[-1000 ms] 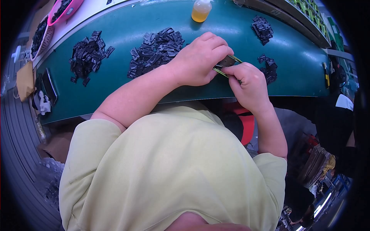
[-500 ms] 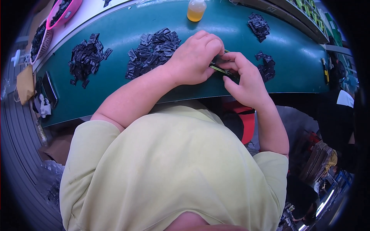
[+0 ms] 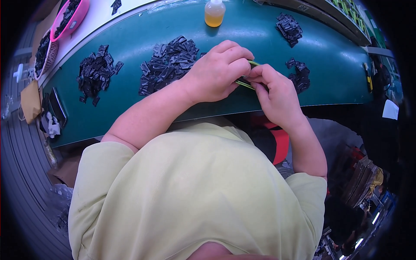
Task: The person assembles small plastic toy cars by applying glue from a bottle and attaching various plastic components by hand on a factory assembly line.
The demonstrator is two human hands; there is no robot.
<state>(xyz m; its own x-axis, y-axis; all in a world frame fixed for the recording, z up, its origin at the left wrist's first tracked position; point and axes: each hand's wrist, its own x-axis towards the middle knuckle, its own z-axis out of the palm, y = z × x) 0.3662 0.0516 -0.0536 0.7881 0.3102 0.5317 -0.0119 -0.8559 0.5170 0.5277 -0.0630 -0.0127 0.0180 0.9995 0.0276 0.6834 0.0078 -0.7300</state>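
Over the front part of the green table, both my hands meet on a slim black part with yellow-green edges (image 3: 245,84). My left hand (image 3: 219,73) grips its left end from above, fingers curled. At the other end, my right hand (image 3: 277,89) pinches it between thumb and fingers. Most of the part is hidden by my fingers, so its exact kind cannot be made out. Left of my left hand lies a large heap of small black plastic pieces (image 3: 167,65). A smaller pile of black pieces (image 3: 300,76) sits just beyond my right hand.
Another black heap (image 3: 96,73) lies at left, and one more (image 3: 289,29) at the far right. A bottle of yellow liquid (image 3: 214,15) stands at the back. Pink baskets (image 3: 73,19) are at upper left, a tray of green-edged parts (image 3: 346,17) at upper right, a phone (image 3: 58,106) at the left edge.
My right thumb and fingers have closed together on the part, where they were more spread around it. My left hand keeps its grip. The whole view has shifted slightly.
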